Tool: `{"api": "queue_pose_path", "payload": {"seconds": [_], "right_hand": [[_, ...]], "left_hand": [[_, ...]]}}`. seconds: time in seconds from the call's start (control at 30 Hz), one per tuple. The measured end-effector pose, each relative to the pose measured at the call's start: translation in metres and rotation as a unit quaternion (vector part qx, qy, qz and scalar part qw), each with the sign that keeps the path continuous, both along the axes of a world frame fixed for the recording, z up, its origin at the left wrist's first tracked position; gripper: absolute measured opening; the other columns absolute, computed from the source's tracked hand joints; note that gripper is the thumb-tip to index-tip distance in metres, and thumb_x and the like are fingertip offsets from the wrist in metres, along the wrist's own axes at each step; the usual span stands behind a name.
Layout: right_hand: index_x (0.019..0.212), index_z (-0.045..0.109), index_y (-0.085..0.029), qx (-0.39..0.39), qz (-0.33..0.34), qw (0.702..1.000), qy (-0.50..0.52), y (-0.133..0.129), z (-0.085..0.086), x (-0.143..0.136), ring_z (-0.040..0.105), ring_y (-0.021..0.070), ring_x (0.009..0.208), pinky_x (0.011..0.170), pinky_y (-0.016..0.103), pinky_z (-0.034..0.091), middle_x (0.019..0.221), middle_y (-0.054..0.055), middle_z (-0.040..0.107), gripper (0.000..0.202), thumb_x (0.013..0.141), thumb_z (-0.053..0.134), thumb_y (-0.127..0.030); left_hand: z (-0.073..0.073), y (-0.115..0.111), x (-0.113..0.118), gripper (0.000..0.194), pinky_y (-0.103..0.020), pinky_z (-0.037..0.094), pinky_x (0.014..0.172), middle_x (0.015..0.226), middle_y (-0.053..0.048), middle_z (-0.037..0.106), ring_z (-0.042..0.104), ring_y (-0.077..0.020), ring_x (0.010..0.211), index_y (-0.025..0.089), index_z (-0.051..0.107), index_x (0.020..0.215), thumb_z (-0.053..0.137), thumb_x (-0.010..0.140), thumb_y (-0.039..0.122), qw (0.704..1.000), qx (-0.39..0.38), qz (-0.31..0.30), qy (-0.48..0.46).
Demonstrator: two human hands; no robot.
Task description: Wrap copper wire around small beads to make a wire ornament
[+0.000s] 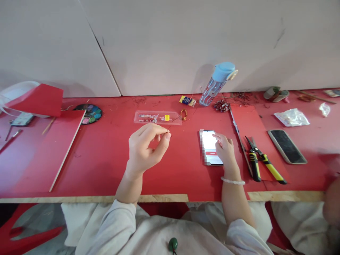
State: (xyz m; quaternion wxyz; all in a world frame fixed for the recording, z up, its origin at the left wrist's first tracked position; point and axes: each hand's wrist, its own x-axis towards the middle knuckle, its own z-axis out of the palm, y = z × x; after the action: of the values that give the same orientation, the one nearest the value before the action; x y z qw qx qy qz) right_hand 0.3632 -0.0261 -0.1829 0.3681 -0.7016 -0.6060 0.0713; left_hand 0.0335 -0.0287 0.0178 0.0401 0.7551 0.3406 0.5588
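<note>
My left hand is raised above the red table, its thumb and index finger pinched on something tiny and reddish that I cannot make out. At the right, my right hand has its index finger stretched over the lit screen of a phone lying flat; the thumb is near the screen too, and nothing shows in the hand. Beyond my left hand lies a clear tray with small beads and a yellow cap-like piece. A brown-gold ring of cord touches the tray's right end.
A blue-lidded bottle stands by the wall. Yellow-handled pliers rest on a red board, beside a dark phone and a plastic bag. Leftward are another board and a palette. Someone's arm shows far right.
</note>
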Motion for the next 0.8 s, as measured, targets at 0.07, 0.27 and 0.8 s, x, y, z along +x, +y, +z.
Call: {"api": "queue_pose_path", "payload": {"seconds": [0.07, 0.27, 0.8], "right_hand": [[0.114, 0.063, -0.026, 0.002, 0.002, 1.0, 0.0, 0.0, 0.0, 0.0, 0.062, 0.0274, 0.09, 0.089, 0.047, 0.047, 0.105, 0.007, 0.08, 0.04, 0.079, 0.045, -0.017], [0.118, 0.063, -0.025, 0.018, 0.007, 1.0, 0.008, -0.002, 0.004, -0.003, 0.065, 0.0271, 0.098, 0.094, 0.048, 0.046, 0.11, 0.008, 0.078, 0.042, 0.079, 0.046, -0.018], [0.094, 0.068, -0.023, 0.009, -0.048, 0.998, 0.04, -0.002, 0.014, -0.002, 0.065, 0.0285, 0.085, 0.077, 0.04, 0.05, 0.081, 0.006, 0.079, 0.029, 0.074, 0.047, -0.021]], "left_hand": [[0.0, 0.0, 0.0, 0.013, -0.02, 0.048, 0.053, 0.069, 0.003, 0.068, 0.058, -0.0084, 0.057, 0.02, 0.062, 0.081, 0.065, 0.091, 0.013, 1.0, -0.002, 0.002, 0.003], [0.0, 0.0, 0.0, 0.013, -0.02, 0.048, 0.054, 0.068, 0.003, 0.068, 0.057, -0.0079, 0.057, 0.02, 0.062, 0.081, 0.065, 0.091, 0.012, 1.0, -0.002, -0.001, -0.001], [0.0, 0.0, 0.0, 0.013, -0.02, 0.047, 0.052, 0.068, 0.003, 0.068, 0.057, -0.0089, 0.057, 0.021, 0.061, 0.081, 0.064, 0.091, 0.013, 1.0, 0.0, -0.002, 0.006]]}}
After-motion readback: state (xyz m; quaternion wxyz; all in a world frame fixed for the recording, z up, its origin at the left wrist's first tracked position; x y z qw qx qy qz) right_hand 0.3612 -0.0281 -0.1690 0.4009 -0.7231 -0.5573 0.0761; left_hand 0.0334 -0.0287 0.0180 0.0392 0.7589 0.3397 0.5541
